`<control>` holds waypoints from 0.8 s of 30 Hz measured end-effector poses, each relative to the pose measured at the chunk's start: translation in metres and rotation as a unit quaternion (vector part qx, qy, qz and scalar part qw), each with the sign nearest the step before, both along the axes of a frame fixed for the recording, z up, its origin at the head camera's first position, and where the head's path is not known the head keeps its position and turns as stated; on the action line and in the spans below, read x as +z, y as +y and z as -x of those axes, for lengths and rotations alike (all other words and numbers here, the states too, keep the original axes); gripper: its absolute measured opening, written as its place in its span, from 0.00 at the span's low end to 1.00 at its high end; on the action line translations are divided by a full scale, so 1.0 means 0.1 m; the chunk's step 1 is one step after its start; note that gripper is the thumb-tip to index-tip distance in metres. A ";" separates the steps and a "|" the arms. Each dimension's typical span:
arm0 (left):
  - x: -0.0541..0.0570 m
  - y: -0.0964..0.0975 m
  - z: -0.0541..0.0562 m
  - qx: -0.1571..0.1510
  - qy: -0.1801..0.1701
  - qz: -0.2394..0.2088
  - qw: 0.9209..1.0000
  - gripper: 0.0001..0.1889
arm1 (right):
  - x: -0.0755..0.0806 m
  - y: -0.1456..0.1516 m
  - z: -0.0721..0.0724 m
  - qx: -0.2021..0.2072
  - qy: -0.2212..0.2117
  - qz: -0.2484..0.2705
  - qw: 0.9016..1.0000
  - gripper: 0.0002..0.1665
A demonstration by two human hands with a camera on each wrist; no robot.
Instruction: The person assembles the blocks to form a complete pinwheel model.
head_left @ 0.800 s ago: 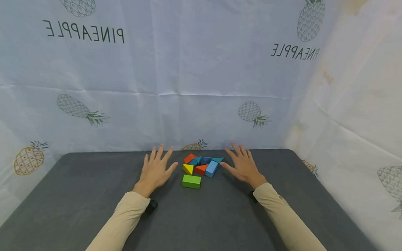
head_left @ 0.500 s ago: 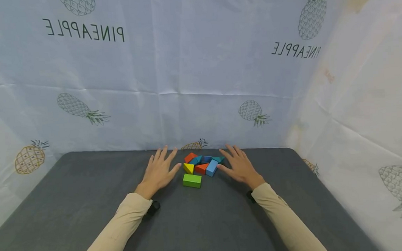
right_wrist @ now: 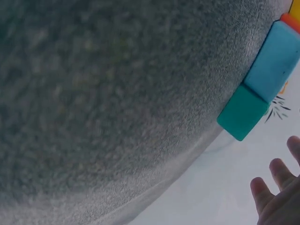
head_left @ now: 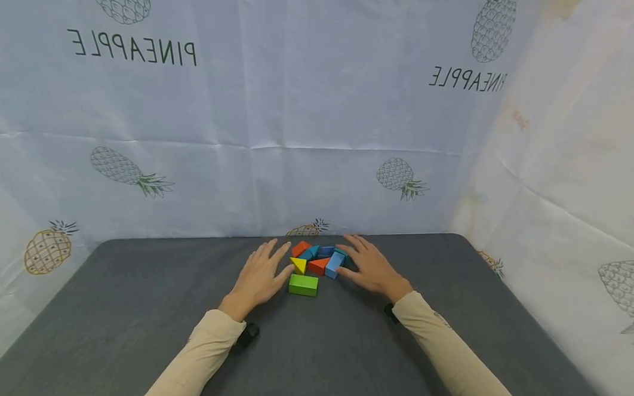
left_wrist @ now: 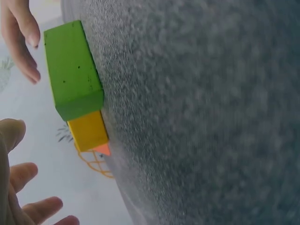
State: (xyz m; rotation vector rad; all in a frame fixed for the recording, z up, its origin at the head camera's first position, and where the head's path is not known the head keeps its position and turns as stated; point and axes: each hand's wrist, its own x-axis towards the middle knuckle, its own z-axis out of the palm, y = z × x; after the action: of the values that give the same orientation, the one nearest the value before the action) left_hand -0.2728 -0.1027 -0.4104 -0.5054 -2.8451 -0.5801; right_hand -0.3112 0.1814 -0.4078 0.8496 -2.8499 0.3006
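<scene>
Left hand (head_left: 255,280) and right hand (head_left: 371,268) both out over the grey worktop (head_left: 325,359), beige sleeves (head_left: 196,354) behind them, dark device (head_left: 250,332) under the left wrist. Left: fingers relaxed and a bit spread, thumb off to the side, nothing held. Right: same, fingers slightly bent, nothing held. They flank a block cluster near the worktop's far edge, roughly midway between the far corners, biased toward the right one.

Blocks, near to far: green block (head_left: 303,285) lies closest, long side roughly parallel to the far edge. Just beyond, yellow triangle (head_left: 298,265) on the left, left thumb tip near it. Red wedge (head_left: 318,267) in the middle, light blue block (head_left: 334,264) slanted on the right. Right thumb overlaps that one in the head view; contact, can't tell. Back row: teal-blue triangle (head_left: 310,253), dark blue block (head_left: 325,251), teal block (right_wrist: 243,112) partly behind right fingers, red block (head_left: 300,248) at the far left.

Past the far edge: pale cloth (head_left: 312,102), pineapple prints, mirrored PINEAPPLE lettering.
</scene>
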 end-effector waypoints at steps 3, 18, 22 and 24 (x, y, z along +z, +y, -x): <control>0.00 0.02 -0.02 -0.009 -0.006 -0.011 1.000 0.32 | -0.01 -0.02 -0.01 0.006 -0.007 0.003 1.000 0.38; -0.02 0.11 -0.06 -0.053 -0.059 -0.046 0.996 0.26 | -0.01 -0.12 0.01 0.022 -0.047 -0.017 0.998 0.32; -0.04 0.13 -0.06 -0.073 -0.068 -0.052 0.994 0.21 | 0.00 -0.13 0.01 0.023 -0.055 -0.023 0.998 0.31; -0.04 0.13 -0.05 -0.084 -0.077 -0.056 0.992 0.19 | 0.00 -0.14 0.01 0.026 -0.055 -0.021 0.998 0.31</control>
State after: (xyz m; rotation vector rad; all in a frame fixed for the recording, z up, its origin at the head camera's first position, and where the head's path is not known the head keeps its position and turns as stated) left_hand -0.2674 -0.0898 -0.4148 -0.7128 -2.9087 -0.8379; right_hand -0.3123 0.1675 -0.4077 0.9442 -2.9494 0.3033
